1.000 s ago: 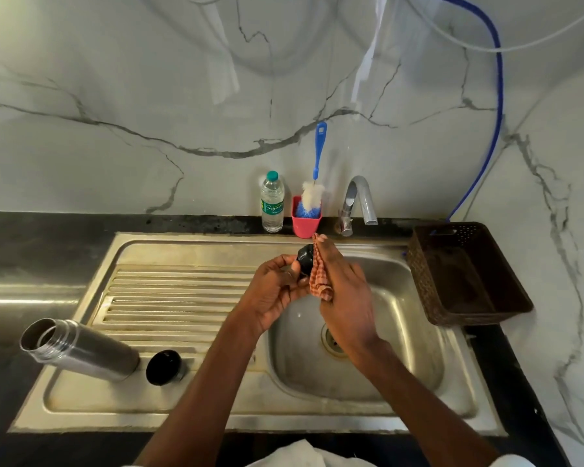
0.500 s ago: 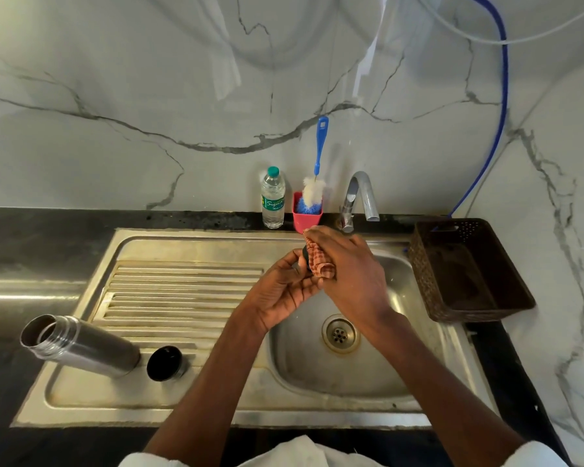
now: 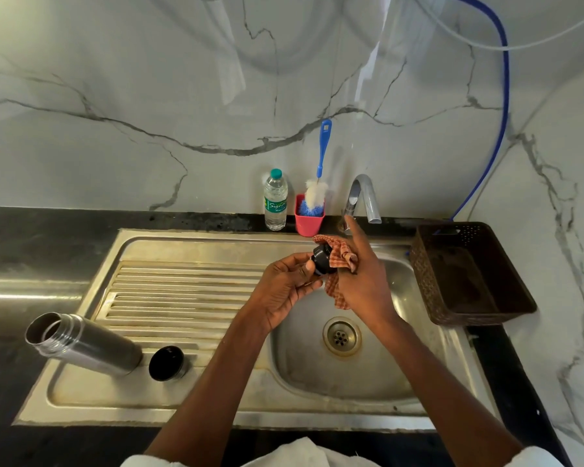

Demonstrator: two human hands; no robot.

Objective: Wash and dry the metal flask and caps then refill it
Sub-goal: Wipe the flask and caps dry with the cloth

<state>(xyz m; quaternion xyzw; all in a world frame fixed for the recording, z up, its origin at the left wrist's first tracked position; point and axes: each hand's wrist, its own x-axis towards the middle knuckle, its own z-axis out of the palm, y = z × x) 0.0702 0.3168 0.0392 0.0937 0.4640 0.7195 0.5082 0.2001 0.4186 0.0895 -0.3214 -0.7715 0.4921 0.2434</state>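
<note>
Drying step, judged from cloth on cap. Left hand (image 3: 285, 291) holds the small black cap (image 3: 321, 262) over the sink basin (image 3: 402, 365), fingers curled round it, thumb on its near side. Right hand (image 3: 361, 281) sits just right of the cap with the checked orange cloth (image 3: 339, 261) pressed against it; index finger sticks straight up toward the tap (image 3: 363, 197), other fingers folded onto the cloth. Cap touches cloth, so the coming wipe turns on the cap lying directly left of the right fingers, cap axis roughly pointing left-right between both hands. Metal flask (image 3: 81, 347) lies on its side at the front left corner of the drainboard (image 3: 182, 288), open mouth to the left, long axis running left-right and a bit tilted; well apart from both hands, left hand nearer. Second black cap (image 3: 167, 363) stands just beside the flask base, touching or nearly, cannot tell. Open room on the ribbed drainboard between flask and hands for setting the cap down. Water bottle (image 3: 275, 203) and red cup (image 3: 308, 219) with blue bottle brush (image 3: 321, 170) at the back edge of the sink; brown basket (image 3: 506, 318) on the right tabletop, near the right forearm. Refill likely still to come.
</note>
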